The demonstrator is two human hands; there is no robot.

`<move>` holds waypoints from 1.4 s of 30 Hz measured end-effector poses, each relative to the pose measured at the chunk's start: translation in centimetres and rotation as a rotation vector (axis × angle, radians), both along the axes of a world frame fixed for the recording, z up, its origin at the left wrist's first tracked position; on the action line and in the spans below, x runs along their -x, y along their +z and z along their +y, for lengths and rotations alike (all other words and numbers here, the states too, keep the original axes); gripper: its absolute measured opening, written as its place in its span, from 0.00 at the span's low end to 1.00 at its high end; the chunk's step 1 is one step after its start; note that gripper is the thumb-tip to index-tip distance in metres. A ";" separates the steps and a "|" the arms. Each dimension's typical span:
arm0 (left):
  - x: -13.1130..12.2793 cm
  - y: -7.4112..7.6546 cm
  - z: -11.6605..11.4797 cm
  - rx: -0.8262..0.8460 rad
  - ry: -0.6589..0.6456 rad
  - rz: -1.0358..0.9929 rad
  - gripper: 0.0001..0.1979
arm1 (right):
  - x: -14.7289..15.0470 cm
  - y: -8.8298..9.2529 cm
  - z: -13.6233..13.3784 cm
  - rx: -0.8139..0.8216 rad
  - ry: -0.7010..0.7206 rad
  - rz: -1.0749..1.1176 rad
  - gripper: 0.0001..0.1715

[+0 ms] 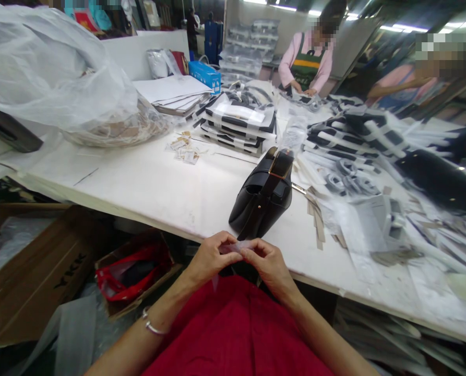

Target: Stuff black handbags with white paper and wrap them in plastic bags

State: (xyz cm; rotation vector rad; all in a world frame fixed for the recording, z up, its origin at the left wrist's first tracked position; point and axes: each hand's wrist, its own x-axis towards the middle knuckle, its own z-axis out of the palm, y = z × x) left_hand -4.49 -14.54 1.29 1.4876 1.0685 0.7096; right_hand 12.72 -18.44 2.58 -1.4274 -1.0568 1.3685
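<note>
Between my two hands, just off the table's front edge, is a thin translucent strip of plastic film. My left hand pinches one end of it between thumb and fingers. Its other end is pinched by my right hand, close beside the left. Directly beyond my fingers a black leather handbag with gold-coloured trim stands on the white table. A small metal-tipped strap end sticks out on its right side. Part of the film is hidden by my fingers.
Wrapped flat pieces are stacked behind the bag. Small packets lie to their left, near a large plastic-wrapped bundle. Grey strips and a tape dispenser lie right. Cardboard boxes stand below left. Co-workers are across the table.
</note>
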 end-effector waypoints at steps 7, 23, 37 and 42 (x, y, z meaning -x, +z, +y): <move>1.0 0.2 0.9 -0.293 0.080 0.152 0.08 | 0.0 0.0 0.6 -0.074 -0.031 -0.180 0.17; 4.9 -2.3 -0.1 0.053 0.161 -0.051 0.12 | 1.7 -0.2 1.0 0.051 0.021 -0.087 0.22; 6.3 -4.2 -0.9 0.020 0.133 -0.071 0.10 | 2.6 2.4 -0.1 -0.049 -0.043 0.154 0.20; 6.3 -4.4 -1.1 -0.031 0.143 -0.043 0.10 | 2.8 2.7 0.1 -0.049 -0.048 0.131 0.19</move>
